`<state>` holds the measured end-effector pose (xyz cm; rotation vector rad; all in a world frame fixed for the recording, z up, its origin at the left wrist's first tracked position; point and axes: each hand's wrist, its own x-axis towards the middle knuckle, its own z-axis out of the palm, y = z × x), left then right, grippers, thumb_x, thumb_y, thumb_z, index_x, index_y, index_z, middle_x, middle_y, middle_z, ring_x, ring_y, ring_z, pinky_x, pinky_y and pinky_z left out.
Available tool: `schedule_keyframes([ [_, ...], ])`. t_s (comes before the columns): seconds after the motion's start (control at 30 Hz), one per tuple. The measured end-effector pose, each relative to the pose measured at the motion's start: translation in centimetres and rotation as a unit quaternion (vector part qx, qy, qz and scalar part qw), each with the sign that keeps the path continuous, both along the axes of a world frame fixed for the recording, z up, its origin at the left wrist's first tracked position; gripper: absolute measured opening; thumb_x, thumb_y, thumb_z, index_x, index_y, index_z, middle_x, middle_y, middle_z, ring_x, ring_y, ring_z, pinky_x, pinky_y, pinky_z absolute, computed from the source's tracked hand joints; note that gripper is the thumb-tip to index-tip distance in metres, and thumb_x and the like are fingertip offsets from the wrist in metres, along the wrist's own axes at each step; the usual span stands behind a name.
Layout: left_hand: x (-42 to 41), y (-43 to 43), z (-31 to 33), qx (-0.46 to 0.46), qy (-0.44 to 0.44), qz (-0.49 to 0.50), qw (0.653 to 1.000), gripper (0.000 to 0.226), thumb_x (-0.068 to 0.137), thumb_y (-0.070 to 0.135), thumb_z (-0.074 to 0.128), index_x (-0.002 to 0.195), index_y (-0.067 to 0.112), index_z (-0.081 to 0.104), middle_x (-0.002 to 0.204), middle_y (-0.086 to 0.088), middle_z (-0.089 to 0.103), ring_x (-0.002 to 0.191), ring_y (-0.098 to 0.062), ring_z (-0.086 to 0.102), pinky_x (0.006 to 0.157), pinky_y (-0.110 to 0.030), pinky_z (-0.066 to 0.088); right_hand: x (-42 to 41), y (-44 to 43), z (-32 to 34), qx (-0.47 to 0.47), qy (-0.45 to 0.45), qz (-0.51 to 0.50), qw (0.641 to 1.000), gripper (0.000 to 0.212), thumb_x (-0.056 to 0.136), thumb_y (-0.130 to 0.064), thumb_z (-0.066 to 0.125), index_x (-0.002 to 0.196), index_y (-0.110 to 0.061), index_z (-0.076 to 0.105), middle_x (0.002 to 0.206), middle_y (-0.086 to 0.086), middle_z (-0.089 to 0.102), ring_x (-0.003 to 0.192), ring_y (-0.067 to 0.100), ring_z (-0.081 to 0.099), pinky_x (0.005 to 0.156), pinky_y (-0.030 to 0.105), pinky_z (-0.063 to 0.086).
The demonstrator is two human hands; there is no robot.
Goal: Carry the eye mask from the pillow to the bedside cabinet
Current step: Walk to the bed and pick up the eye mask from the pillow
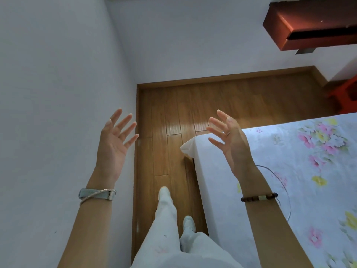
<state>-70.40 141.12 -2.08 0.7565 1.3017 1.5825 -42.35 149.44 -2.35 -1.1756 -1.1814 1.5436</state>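
Note:
My left hand (114, 140) is raised in front of me with the palm up and the fingers spread, holding nothing. My right hand (229, 140) is raised the same way over the corner of the bed, fingers apart and empty. No eye mask, pillow or bedside cabinet shows in this view. The bed (301, 171) with its white floral sheet fills the right side.
A narrow strip of wooden floor (173, 113) runs between the white wall (58, 93) on the left and the bed. A dark red-brown cabinet (309, 26) stands at the top right, and something orange-red (345, 93) sits on the floor beyond the bed. A thin dark cord (286, 182) lies on the sheet.

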Motion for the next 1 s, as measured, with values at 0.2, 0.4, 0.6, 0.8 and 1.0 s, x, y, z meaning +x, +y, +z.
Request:
schedule_keyframes([
  [0.2, -3.6, 9.5, -1.0, 0.001, -0.01, -0.02, 1.0, 0.051, 0.102, 0.043, 0.026, 0.148, 0.024, 0.041, 0.146, -0.004, 0.054, 0.133, -0.024, 0.054, 0.11, -0.049, 0.041, -3.6, 7.1, -0.8, -0.003, -0.018, -0.024, 1.0, 0.044, 0.094, -0.05, 0.039, 0.132, -0.034, 0.053, 0.138, -0.002, 0.061, 0.118, 0.017, 0.065, 0.102, 0.042, 0.052],
  [0.4, -9.6, 20.0, -0.6, 0.005, -0.009, -0.052, 0.999, 0.051, 0.103, 0.043, 0.027, 0.148, 0.026, 0.041, 0.147, -0.003, 0.054, 0.134, -0.024, 0.053, 0.109, -0.048, 0.042, -8.4, 16.4, -0.8, 0.0, -0.006, -0.069, 0.998, 0.036, 0.104, -0.041, 0.034, 0.134, -0.033, 0.052, 0.138, -0.003, 0.061, 0.119, 0.018, 0.065, 0.105, 0.047, 0.05],
  [0.6, -15.1, 29.7, 0.3, -0.006, 0.003, -0.094, 0.996, 0.052, 0.103, 0.044, 0.024, 0.15, 0.025, 0.039, 0.148, -0.003, 0.053, 0.135, -0.024, 0.052, 0.108, -0.048, 0.042, -12.3, 23.9, -0.4, 0.001, 0.02, -0.117, 0.993, 0.038, 0.1, -0.046, 0.036, 0.132, -0.035, 0.054, 0.136, -0.005, 0.063, 0.119, 0.018, 0.065, 0.104, 0.046, 0.051],
  [0.8, -15.4, 37.0, -0.1, -0.007, 0.004, -0.146, 0.989, 0.053, 0.104, 0.041, 0.02, 0.153, 0.022, 0.033, 0.151, -0.005, 0.049, 0.134, -0.022, 0.053, 0.109, -0.046, 0.042, -13.9, 29.5, -0.5, -0.002, 0.025, -0.137, 0.99, 0.039, 0.1, -0.047, 0.037, 0.134, -0.035, 0.054, 0.136, -0.006, 0.063, 0.12, 0.017, 0.065, 0.104, 0.045, 0.05],
  [1.0, -14.7, 45.1, -1.0, -0.017, -0.005, -0.17, 0.985, 0.055, 0.103, 0.042, 0.022, 0.152, 0.021, 0.034, 0.152, -0.008, 0.048, 0.136, -0.024, 0.051, 0.112, -0.05, 0.039, -13.6, 36.0, -0.8, -0.006, 0.027, -0.166, 0.986, 0.039, 0.1, -0.047, 0.038, 0.133, -0.034, 0.055, 0.136, -0.003, 0.063, 0.12, 0.017, 0.065, 0.105, 0.046, 0.049],
])
